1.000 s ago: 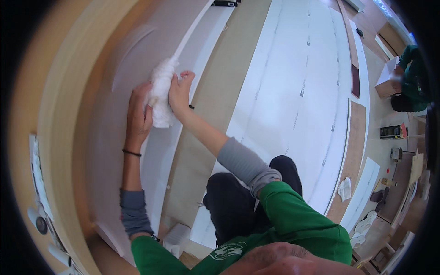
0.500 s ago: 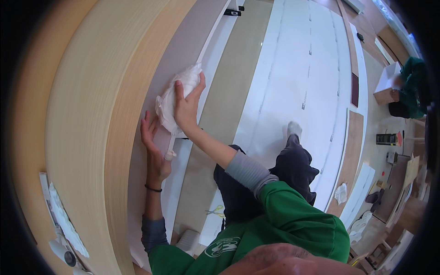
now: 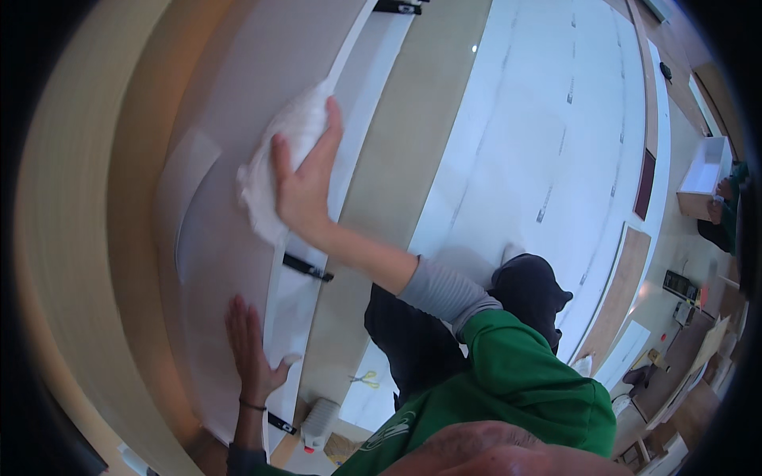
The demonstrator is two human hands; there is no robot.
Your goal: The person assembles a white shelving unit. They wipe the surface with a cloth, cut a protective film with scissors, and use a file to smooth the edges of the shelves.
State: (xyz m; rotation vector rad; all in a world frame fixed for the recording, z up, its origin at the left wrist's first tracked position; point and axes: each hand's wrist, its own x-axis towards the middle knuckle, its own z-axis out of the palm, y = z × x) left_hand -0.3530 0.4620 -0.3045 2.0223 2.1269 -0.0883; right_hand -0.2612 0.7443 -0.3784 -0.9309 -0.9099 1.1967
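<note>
White cloth (image 3: pixel 266 170) sits bunched on the edge of the pale panel (image 3: pixel 218 274), likely light, soft and squashable; my right hand (image 3: pixel 305 194) grips it by its bulk, best taken broadly; my left hand (image 3: pixel 254 361) is spread, holding nothing

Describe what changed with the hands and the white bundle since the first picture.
The left hand has let go of the white bundle and moved toward the picture's lower edge, fingers spread over the pale panel. The right hand stays on the bundle.
</note>
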